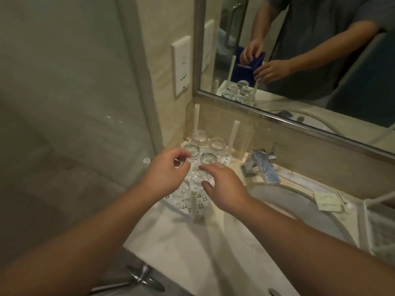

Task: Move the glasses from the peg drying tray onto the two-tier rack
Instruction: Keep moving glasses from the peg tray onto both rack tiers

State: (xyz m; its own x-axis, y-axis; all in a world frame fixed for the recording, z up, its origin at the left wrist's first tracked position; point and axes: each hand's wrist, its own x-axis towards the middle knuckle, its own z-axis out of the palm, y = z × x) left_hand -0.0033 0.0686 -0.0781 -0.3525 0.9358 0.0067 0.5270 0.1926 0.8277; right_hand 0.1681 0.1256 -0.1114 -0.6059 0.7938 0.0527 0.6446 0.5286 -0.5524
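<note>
— While both arms are reaching in over the worktop (192, 242), what are the hands doing?

— The left hand (165, 169) is hovering over the left side of the rack (198, 207), its fingers curling, thumb and forefinger seeming to pinch the rim of a small glass (178, 163), though blur is making that hard to confirm. The right hand (222, 184) is spreading loosely above the middle of the rack, fingers relaxed and gripping nothing.

— And where are the glasses sitting?

— Clear glasses (208, 158) are standing mouth-down on the rack's white perforated lower shelf, tucked into the corner where the wall is meeting the mirror (299, 50). Two are standing at the back near a tall white post (196, 119), others in the middle between the hands, and one (181, 192) is sitting at the near edge under the left wrist.

— Anything else around?

— A chrome faucet (261, 165) is standing just right of the rack, leaning over the sink (288, 201). A white mesh tray (378, 227) is showing at the right edge, partly cut off. The mirror is reflecting the hands and glasses.
</note>
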